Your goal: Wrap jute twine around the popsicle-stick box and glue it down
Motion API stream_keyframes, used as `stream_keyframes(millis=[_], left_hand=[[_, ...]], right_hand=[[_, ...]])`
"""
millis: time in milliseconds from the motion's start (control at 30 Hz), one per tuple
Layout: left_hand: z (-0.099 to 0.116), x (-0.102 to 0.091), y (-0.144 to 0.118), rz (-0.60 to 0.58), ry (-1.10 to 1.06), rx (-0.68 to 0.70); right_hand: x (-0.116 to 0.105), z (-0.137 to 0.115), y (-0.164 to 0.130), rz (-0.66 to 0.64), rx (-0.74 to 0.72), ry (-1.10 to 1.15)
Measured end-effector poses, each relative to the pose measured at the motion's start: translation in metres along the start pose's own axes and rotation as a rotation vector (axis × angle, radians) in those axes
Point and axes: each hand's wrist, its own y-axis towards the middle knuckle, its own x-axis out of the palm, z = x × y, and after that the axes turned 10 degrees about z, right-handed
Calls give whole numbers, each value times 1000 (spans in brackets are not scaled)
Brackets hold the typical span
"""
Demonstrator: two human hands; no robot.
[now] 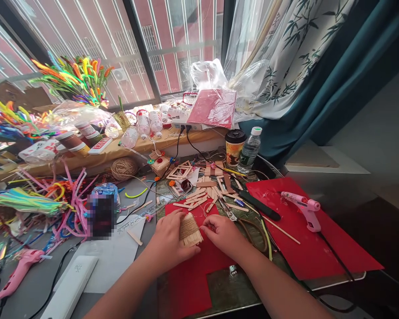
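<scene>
Twine-wrapped wooden sticks, a small bundle [190, 230], are sitting on the red sheet [186, 283] between 2 hands, its long axis running away from the person, the left hand [168, 241] gripping its near-left side while the right hand [223, 234] is pinching the twine at its right edge.

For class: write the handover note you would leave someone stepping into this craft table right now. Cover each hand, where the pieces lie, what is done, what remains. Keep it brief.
Left hand: grips the stick bundle from its left side, over the red sheet.
Right hand: fingertips pinch the twine at the bundle's right edge.
Done: twine is wound around the upper part of the bundle; the lower stick ends show bare.
Left: the rest of the wrap, probably, and fixing the twine end.
Nearby: loose sticks behind the bundle, twine ball far left, pink glue gun on the red mat to the right, scissors beside the right hand.
</scene>
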Motion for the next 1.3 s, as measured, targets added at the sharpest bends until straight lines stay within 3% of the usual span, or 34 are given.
stream_keyframes(millis=[200,433,900,1067,1167,1300], left_hand=[[14,10,13,-32,36,-17],[4,17,-6,143,-249,-122],[-8,43,-19,203,-637,-144],[-13,51,-24,243,-657,-142],[-13,52,-23,206,-729,-128],[-7,39,-14,42,-828,-87]], right_hand=[[-4,-7,-1,-22,-17,22],[-17,-18,-3,-27,13,379],[-24,-17,-6,-7,-71,326],[-16,-17,-8,-23,7,414],[-9,-16,-10,-69,101,572],[-6,-17,-10,-135,189,703]])
